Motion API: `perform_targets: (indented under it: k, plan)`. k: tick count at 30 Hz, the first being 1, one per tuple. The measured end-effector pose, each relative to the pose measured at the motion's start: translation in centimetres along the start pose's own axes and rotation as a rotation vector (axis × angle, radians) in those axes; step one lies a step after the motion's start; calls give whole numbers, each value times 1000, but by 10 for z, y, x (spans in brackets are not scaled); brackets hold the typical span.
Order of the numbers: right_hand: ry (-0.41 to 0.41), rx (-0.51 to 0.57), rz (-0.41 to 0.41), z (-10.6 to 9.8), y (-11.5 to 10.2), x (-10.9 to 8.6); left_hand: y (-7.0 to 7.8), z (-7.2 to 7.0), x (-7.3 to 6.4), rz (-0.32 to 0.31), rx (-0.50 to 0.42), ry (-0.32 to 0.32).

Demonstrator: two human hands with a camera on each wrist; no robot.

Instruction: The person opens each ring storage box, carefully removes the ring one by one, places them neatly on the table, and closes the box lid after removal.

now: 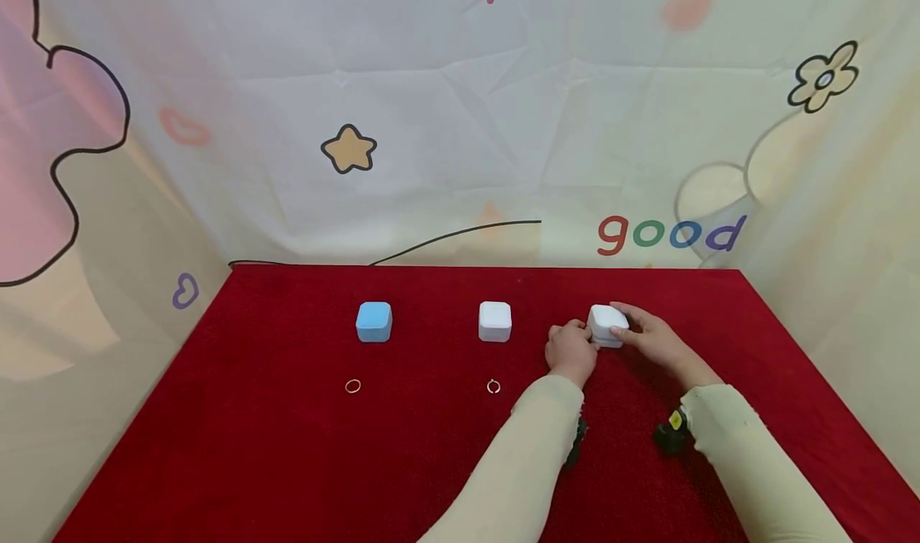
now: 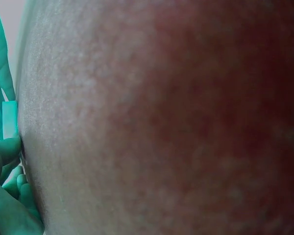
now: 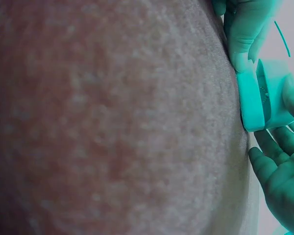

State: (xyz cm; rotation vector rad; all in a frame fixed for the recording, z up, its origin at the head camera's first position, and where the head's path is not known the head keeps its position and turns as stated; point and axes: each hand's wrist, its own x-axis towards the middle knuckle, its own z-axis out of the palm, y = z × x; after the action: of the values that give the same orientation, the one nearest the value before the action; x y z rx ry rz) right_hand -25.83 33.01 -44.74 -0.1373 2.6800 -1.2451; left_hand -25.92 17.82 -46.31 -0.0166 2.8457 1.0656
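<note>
On the right part of the red desk (image 1: 216, 447), a white box (image 1: 606, 323) was held by both hands, its base pinched by the left hand (image 1: 571, 353) and its lid gripped by the right hand (image 1: 652, 340). A narrow gap was left between lid and base. Farther left, a second white box (image 1: 495, 322) and a blue box (image 1: 374, 322) were lined up, with a silvery ring (image 1: 493, 392) and a gold ring (image 1: 351, 392) laid in front.

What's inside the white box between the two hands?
Through a narrow gap under the lid of the white box, a row of tiny bumps shows, maybe a chain. The lid hides the rest of the inside.
</note>
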Motion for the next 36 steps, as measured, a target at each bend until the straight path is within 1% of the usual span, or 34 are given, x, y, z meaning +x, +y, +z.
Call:
perform_targets:
  k: [5, 12, 18, 23, 30, 36]
  plan:
    - [-5, -14, 2, -2, -1, 1, 1, 0, 0, 0, -2, -5]
    - [-14, 6, 12, -4, -3, 0, 1, 3, 1, 2, -2, 2]
    - [-29, 7, 20, -3, -5, -1, 2, 0, -1, -10, -17, -7]
    - [-28, 10, 31, -2, -5, 1, 1, -2, -2, -11, 5, -16]
    - [-30, 23, 26, -1, -2, 4, 0, 2, 1, 4, 35, -4]
    - [-34, 55, 40, -1, -2, 5, -1, 5, 4, 0, 30, -7]
